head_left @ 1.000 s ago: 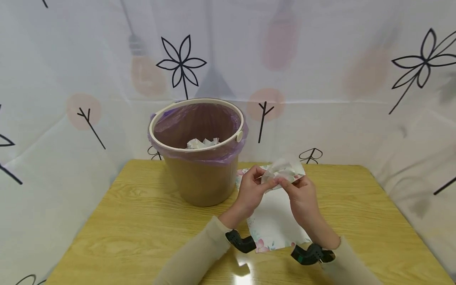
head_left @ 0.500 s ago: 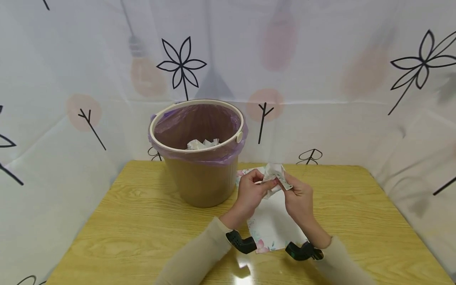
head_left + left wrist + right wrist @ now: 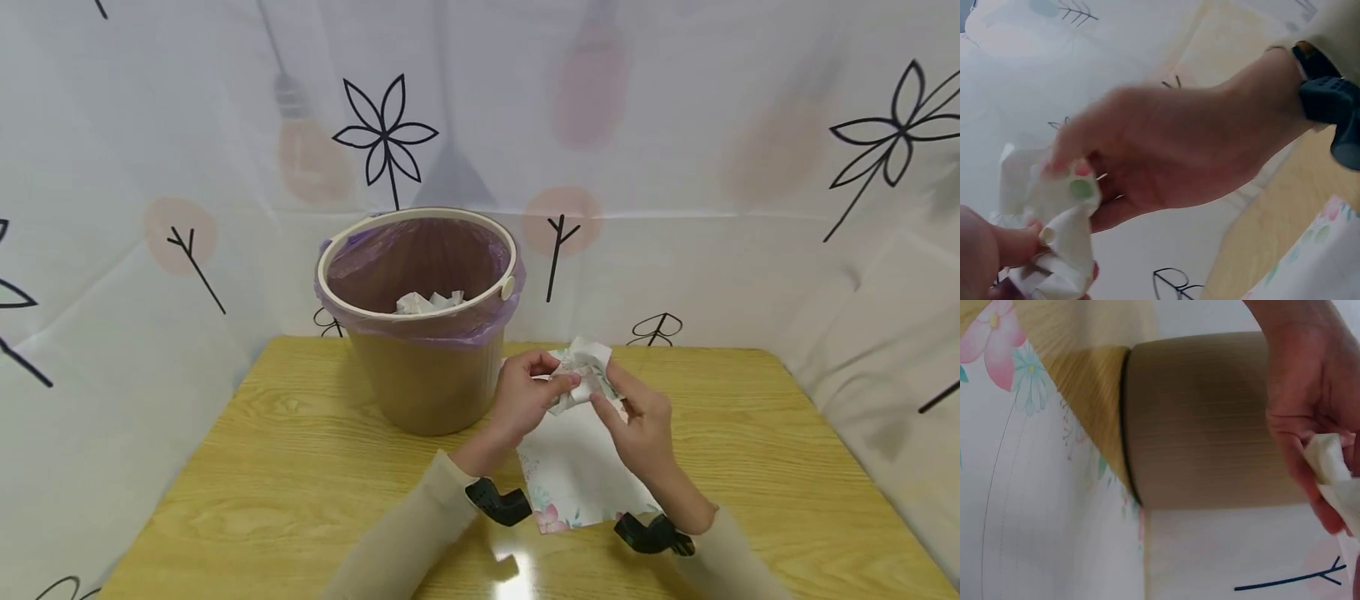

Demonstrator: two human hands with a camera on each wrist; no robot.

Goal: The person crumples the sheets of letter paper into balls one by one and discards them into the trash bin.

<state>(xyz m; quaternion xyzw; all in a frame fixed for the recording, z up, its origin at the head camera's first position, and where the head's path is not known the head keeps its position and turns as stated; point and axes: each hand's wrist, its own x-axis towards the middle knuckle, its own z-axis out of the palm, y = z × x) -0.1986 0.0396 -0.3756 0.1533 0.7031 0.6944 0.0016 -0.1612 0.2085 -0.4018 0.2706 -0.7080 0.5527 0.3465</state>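
A crumpled sheet of white paper (image 3: 587, 375) with bits of floral print is held over the table between both hands. My left hand (image 3: 522, 394) pinches its left side, with the thumb pressed on top and the fingers curled behind. On the other side, my right hand (image 3: 637, 421) grips the paper's edge between thumb and fingers; this hand looks blurred in the left wrist view. Folds bunch up around the left thumb (image 3: 1019, 242) there. Under the hands lies a flat floral-bordered sheet (image 3: 581, 467), partly hidden by them.
Left of the hands stands a brown bucket (image 3: 427, 383) with a cream rim and purple liner. White crumpled paper (image 3: 427, 303) shows inside it. The wooden table (image 3: 300, 483) ends at a patterned cloth backdrop (image 3: 675, 167).
The paper was spread wider a second ago, then was bunched between the fingers. My right hand swung in toward the left, then back out to the right. The bucket stays put.
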